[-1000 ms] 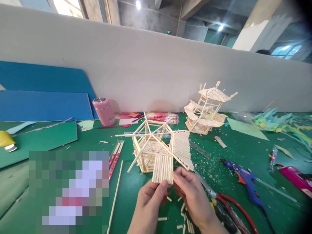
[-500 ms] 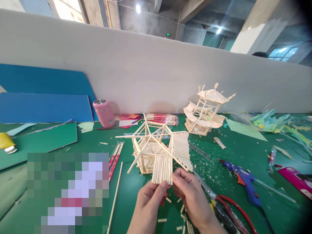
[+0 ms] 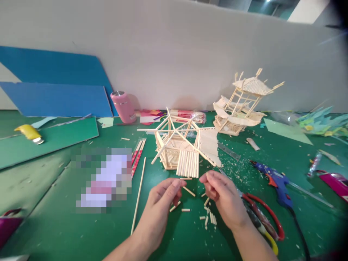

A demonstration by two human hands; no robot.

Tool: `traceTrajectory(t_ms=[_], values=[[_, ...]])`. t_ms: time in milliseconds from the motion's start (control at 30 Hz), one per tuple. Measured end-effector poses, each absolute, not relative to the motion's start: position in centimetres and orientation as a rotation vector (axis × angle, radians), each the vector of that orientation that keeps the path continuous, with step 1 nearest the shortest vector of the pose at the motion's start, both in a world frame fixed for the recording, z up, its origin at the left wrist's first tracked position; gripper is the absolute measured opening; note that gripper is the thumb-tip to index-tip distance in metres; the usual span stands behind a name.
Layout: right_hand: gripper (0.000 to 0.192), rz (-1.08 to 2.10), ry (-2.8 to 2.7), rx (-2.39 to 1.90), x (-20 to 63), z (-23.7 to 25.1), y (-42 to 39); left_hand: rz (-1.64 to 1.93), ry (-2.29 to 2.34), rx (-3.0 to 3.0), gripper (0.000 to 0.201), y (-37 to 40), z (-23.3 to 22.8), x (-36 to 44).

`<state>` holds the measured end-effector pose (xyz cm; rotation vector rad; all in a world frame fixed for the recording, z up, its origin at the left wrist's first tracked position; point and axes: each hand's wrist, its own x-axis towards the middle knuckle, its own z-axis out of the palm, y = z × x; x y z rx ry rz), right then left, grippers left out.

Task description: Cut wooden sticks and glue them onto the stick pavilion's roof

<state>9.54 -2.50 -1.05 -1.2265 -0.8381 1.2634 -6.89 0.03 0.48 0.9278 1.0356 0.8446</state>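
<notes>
Two hands hover low over the green worktop [image 3: 54, 224] near its front edge: left hand [image 3: 163, 203] and right hand [image 3: 224, 201], fingers loosely curled and pinched, holding nothing I can make out. Just behind them stands one unfinished stick frame [image 3: 179, 148]; one finished stick pavilion [image 3: 243, 103] sits toward the back edge. About a dozen cut stick bits [image 3: 208, 217] lie between the hands.

No legible text in view.
Pixelated patch [image 3: 104, 180] on the green counter [image 3: 54, 224] hides whatever lies there, nothing readable. Pink tumbler [image 3: 123, 107], blue glue gun [image 3: 269, 175], red-wrapped stick packs [image 3: 187, 116] and yellow tool [image 3: 29, 132] show no readable labels, brands or numbers at this size. Blue boards [image 3: 57, 94] and the white partition wall [image 3: 174, 47] are plain, no signs.
</notes>
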Motion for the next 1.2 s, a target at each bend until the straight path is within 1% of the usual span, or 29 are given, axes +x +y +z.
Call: traceTrajectory(t_ms=[100,200,300,400,500,567,667,767,933,1033,1133,1200], values=[[0.021,1.248,-0.841,-1.304,10.5,-1.4,-4.7,0.881,1.195,1.225,0.022,-0.1,0.2,-9.1],[0.02,1.17,-0.944,-1.48,11.1,-1.7,-6.9,0.821,1.19,1.721,0.021,-0.5,-0.5,-10.8],[0.022,1.067,-1.041,-1.637,11.4,-2.4,-8.5,0.683,1.124,2.184,0.019,-1.2,-1.5,-11.2],[0.022,0.984,-1.091,-1.701,11.5,-3.2,-9.7,0.479,1.111,2.539,0.02,-1.7,-2.2,-10.5],[0.021,0.942,-1.102,-1.723,11.5,-3.8,-10.5,0.287,1.108,2.726,0.023,-1.6,-2.2,-9.1],[0.021,0.926,-1.085,-1.729,11.4,-4.0,-10.8,0.223,1.088,2.782,0.024,-1.1,-2.0,-7.8],[0.021,0.929,-1.06,-1.718,11.1,-4.0,-11.2,0.228,1.01,2.805,0.026,0.1,-1.9,-6.0],[0.021,0.943,-1.062,-1.687,10.8,-4.1,-11.6,0.243,0.936,2.764,0.022,1.2,-2.2,-4.8],[0.021,0.927,-1.068,-1.656,10.3,-3.8,-11.9,0.344,0.948,2.523,0.022,1.0,-1.6,-4.4],[0.021,0.917,-1.049,-1.623,9.8,-2.8,-11.0,0.413,0.976,2.272,0.017,-0.6,-0.4,-4.2],[0.02,0.987,-1.019,-1.52,9.4,-1.6,-9.6,0.459,0.986,1.992,0.025,-2.0,0.8,-3.6],[0.019,1.066,-0.967,-1.43,9.1,-1.0,-8.6,0.565,0.954,1.487,0.023,-2.4,1.3,-3.3]])
